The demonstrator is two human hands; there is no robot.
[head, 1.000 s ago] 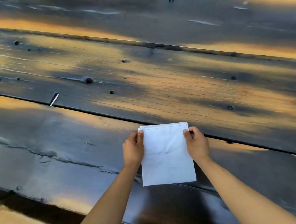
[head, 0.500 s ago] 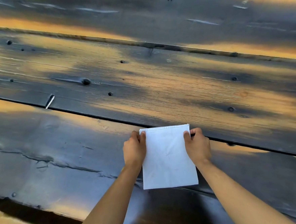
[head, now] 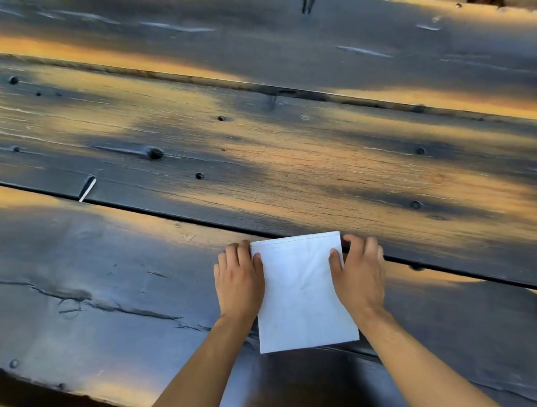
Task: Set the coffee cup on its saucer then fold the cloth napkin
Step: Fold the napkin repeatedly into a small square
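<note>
the folded napkin (head: 302,293) lay flat on the worktop (head: 107,278), nearer the front edge than a second earlier. the left hand (head: 239,283) and right hand (head: 358,273) had slackened from pinching its far corners to resting alongside, thumbs on its side edges, gripping nothing. folding looked about complete. no cup or saucer was identifiable.

Low amber light streaks the table (head: 290,170); bluish shadows; edges soft and bowed.
</note>
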